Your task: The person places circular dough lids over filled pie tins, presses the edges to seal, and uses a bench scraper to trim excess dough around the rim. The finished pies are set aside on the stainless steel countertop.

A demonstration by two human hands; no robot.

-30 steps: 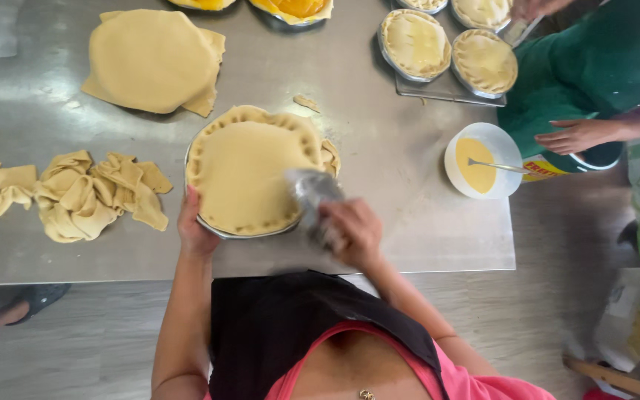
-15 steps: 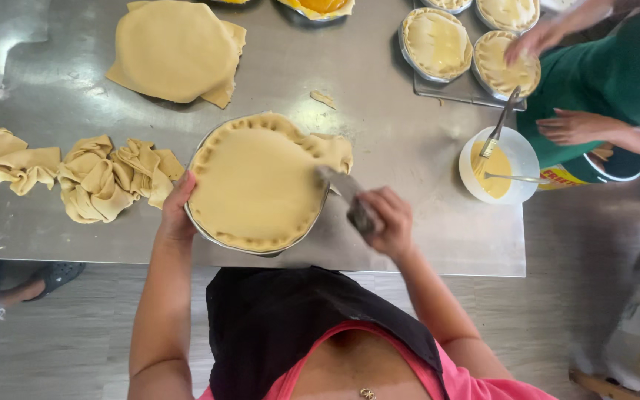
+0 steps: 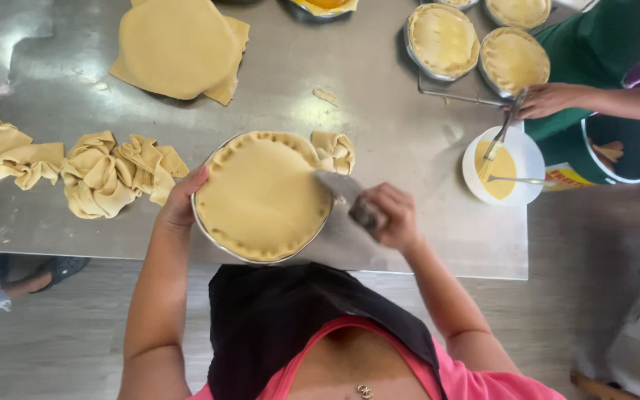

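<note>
A round metal pie pan covered with a pale dough lid (image 3: pixel 261 196) sits at the near edge of a steel table (image 3: pixel 379 111). My left hand (image 3: pixel 183 198) grips the pan's left rim. My right hand (image 3: pixel 388 215) is closed on the dark handle of a metal scraper (image 3: pixel 341 188), its flat blade touching the pan's right rim. A strip of trimmed dough (image 3: pixel 335 150) hangs crumpled just beyond the blade, at the pan's upper right.
Crumpled dough trimmings (image 3: pixel 105 174) lie left of the pan, a stack of rolled dough sheets (image 3: pixel 179 48) behind. Covered pies (image 3: pixel 442 38) stand at the back right. Another person's hand (image 3: pixel 550 100) holds a brush over a white bowl of yellow wash (image 3: pixel 501 167).
The scraper blade has moved up along the pan's right rim, and a strip of cut dough now lies bunched at the upper right. The other person's hand has lifted the brush above the bowl.
</note>
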